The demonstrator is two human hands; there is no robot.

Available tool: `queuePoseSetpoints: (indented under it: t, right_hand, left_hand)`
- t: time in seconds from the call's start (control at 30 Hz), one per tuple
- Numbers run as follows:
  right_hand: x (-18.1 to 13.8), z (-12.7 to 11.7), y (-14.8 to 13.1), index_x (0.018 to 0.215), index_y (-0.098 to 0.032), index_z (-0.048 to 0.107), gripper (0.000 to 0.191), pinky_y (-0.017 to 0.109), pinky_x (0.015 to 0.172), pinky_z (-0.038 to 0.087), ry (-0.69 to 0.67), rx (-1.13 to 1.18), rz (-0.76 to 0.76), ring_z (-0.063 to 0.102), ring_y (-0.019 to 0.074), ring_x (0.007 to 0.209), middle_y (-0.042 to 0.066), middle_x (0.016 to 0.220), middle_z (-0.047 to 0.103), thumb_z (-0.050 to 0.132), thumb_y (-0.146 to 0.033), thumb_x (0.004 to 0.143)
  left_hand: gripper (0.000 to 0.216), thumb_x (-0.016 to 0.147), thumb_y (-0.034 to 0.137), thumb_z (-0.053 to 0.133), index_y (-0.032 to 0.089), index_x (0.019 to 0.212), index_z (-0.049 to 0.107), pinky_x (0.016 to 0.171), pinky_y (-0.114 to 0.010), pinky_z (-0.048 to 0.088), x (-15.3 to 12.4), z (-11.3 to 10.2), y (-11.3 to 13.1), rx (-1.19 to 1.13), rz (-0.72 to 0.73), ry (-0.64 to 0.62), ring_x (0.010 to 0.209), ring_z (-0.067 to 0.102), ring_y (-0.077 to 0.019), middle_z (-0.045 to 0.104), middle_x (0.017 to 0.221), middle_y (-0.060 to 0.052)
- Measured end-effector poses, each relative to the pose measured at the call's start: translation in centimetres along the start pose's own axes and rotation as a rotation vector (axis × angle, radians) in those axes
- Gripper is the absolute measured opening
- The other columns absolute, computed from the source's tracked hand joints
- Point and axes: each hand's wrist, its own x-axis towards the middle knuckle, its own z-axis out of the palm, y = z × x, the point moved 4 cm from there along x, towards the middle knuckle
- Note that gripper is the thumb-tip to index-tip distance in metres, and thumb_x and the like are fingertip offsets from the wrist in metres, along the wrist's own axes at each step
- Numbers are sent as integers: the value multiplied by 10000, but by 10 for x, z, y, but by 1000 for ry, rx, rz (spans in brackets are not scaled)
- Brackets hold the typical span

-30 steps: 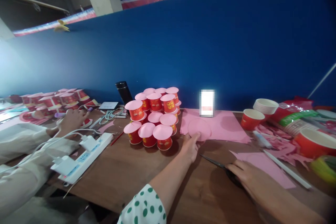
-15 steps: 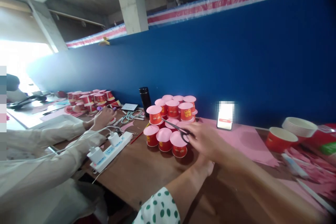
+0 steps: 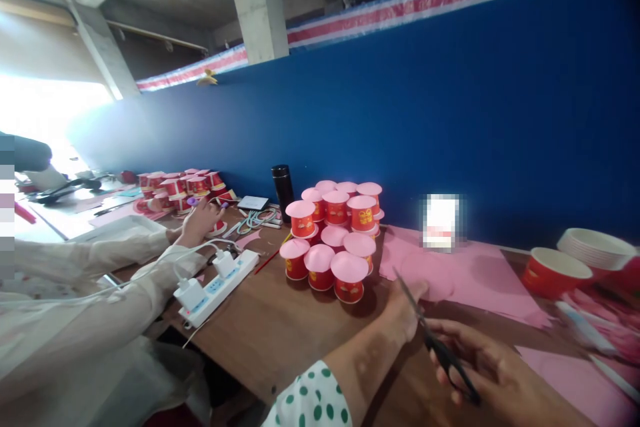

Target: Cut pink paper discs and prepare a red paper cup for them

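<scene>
My right hand (image 3: 480, 363) is closed round the handles of black scissors (image 3: 434, 340), whose blades point up and left over the table. My left hand (image 3: 403, 310) pinches the edge of a pink paper disc (image 3: 430, 275) that lies on a pink paper sheet (image 3: 480, 277). Just left of that hand stands a stack of red paper cups (image 3: 334, 233) capped with pink discs.
A co-worker's sleeve and hand (image 3: 197, 221) reach across at left, beside a white power strip (image 3: 216, 283) with chargers. A black flask (image 3: 283, 185) and a phone (image 3: 441, 221) stand against the blue wall. Open red cups (image 3: 554, 271) and white bowls (image 3: 595, 248) sit at right.
My right hand has carried the scissors from over the cup stack back down to the right. My left hand, hidden half a second ago, again shows at the pink disc.
</scene>
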Motion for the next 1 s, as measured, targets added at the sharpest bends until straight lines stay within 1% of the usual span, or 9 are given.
queuePoseSetpoints:
  t: [0.1,0.2,0.33,0.4,0.5,0.6,0.7,0.83,1.0]
  right_hand:
    - [-2,-27,21,1036,-240,671,498,256,464,470,151,-10,12,586,165,583,37,740,616,755,-377,565]
    - [0,-49,30,976,-242,693,482,251,409,439,267,-72,28,549,153,516,27,676,610,770,-399,527]
    - [2,-63,32,1067,-233,646,529,334,555,527,348,-41,-49,637,247,710,94,840,666,724,-480,606]
    - [2,-63,35,1137,-228,597,590,348,574,533,367,37,-61,642,274,789,111,912,663,706,-506,628]
    - [-1,-62,37,1176,-252,544,601,296,520,504,379,102,-93,606,201,687,46,822,636,723,-462,642]
    - [-5,-61,39,1116,-241,555,515,242,463,444,361,106,-72,530,133,568,-15,683,559,722,-425,665]
    - [-7,-63,40,1022,-217,574,472,198,401,376,381,74,3,490,102,512,-35,644,509,722,-455,643]
    - [-6,-62,43,1007,-203,563,482,174,357,323,357,16,73,496,104,493,-43,622,497,681,-505,651]
    - [-5,-61,47,1045,-192,547,462,163,349,316,315,2,106,517,99,491,-49,636,512,655,-460,685]
  left_hand:
    - [311,547,242,786,142,771,595,495,-213,450,-2,3,2,-3,35,-47,537,587,-119,638,664,-28]
    - [349,535,233,788,148,813,595,508,-226,458,-2,4,1,-12,52,-73,590,617,-145,665,723,-50]
    - [385,518,205,791,148,836,581,498,-234,460,-1,1,1,15,35,-1,614,630,-163,667,748,-56]
    - [379,541,218,780,151,852,573,489,-229,459,-2,0,3,17,40,4,611,630,-159,663,747,-50]
    - [381,541,225,786,157,847,569,475,-215,464,-5,-1,6,54,12,35,571,611,-131,649,727,-24]
    - [338,567,241,780,157,822,574,497,-210,478,-9,1,9,52,53,-11,584,604,-118,643,730,-19]
    - [339,577,269,784,158,822,577,561,-236,507,-12,2,10,42,77,-21,651,618,-132,650,781,-28]
    - [315,586,268,782,150,798,582,566,-234,507,-10,1,10,43,85,-3,665,613,-130,651,773,-29]
    - [321,593,264,778,157,827,586,604,-241,507,-8,1,10,26,104,-6,678,618,-126,656,775,-18]
